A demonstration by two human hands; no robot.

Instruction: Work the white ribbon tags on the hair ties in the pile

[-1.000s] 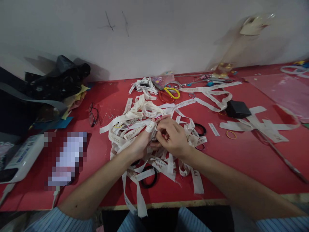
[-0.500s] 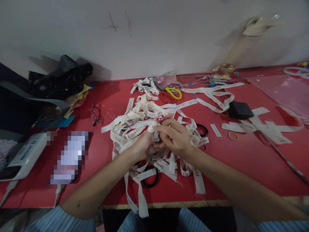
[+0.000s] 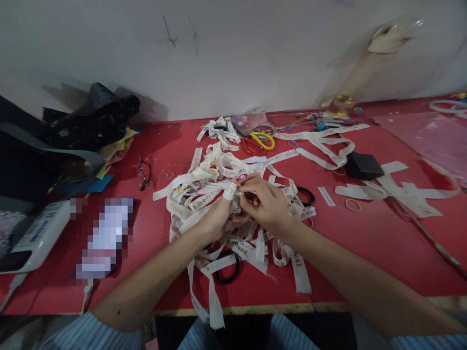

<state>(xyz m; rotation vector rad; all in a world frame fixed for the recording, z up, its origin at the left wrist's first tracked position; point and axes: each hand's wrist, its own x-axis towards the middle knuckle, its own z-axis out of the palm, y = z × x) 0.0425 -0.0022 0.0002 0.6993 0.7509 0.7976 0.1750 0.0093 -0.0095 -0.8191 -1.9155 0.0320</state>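
Observation:
A tangled heap of cream printed ribbon strips (image 3: 204,189) lies in the middle of the red table (image 3: 365,243). Both my hands meet above it. My left hand (image 3: 215,216) is closed, its taped fingertip pinching a ribbon piece. My right hand (image 3: 264,201) is closed too, fingers pinching the same small ribbon piece from the right. Black hair ties lie by the heap, one (image 3: 226,270) near the front edge and one (image 3: 304,195) just right of my right hand. Ribbon ends hang over the table's front edge.
Scissors with yellow and red handles (image 3: 257,141) lie behind the heap. Glasses (image 3: 143,171) sit to the left, black bags (image 3: 87,121) at the back left, a white device (image 3: 32,238) at the left edge. A black box (image 3: 361,165), more ribbon (image 3: 401,192) and rubber bands (image 3: 352,204) lie right.
My hands stay together over the heap; the right hand's fingers have shifted slightly on the ribbon piece. The view drifted a little between the first frames.

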